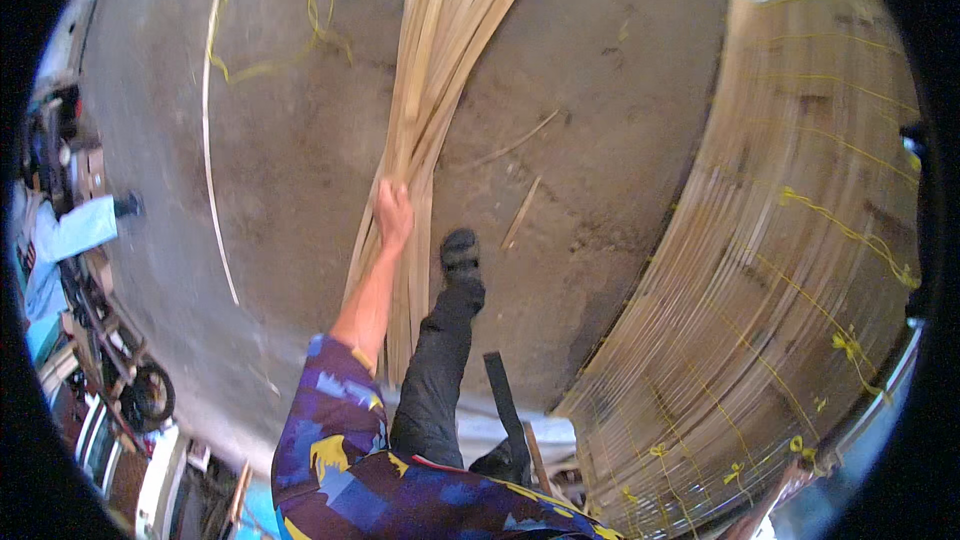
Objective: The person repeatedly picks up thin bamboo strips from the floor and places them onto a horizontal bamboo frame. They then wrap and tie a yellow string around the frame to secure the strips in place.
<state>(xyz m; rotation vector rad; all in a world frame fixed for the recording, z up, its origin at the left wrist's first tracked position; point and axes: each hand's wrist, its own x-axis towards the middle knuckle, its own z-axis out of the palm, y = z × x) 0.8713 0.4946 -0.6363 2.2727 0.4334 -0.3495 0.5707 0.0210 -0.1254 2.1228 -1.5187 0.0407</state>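
Note:
A bundle of long, flat tan strips [420, 90], which look like split bamboo, lies across the floor and fans out toward the far edge. My left hand [394, 218] is closed round some of these strips near the narrow part of the bundle. Other strips run on past the hand toward me, beside my forearm and leg. My right hand does not show. At the right lies a wide slatted mat [760, 230] of similar thin strips, tied in rows with yellow string [845, 345].
My dark shoe [460, 250] stands right of the bundle. Two short sticks [522, 212] and a long pale strip [212, 160] lie on the concrete floor [300, 160]. Loose yellow string [318, 15] is at the far left. Another person's leg [85, 227] and a wheel [150, 392] are along the left edge.

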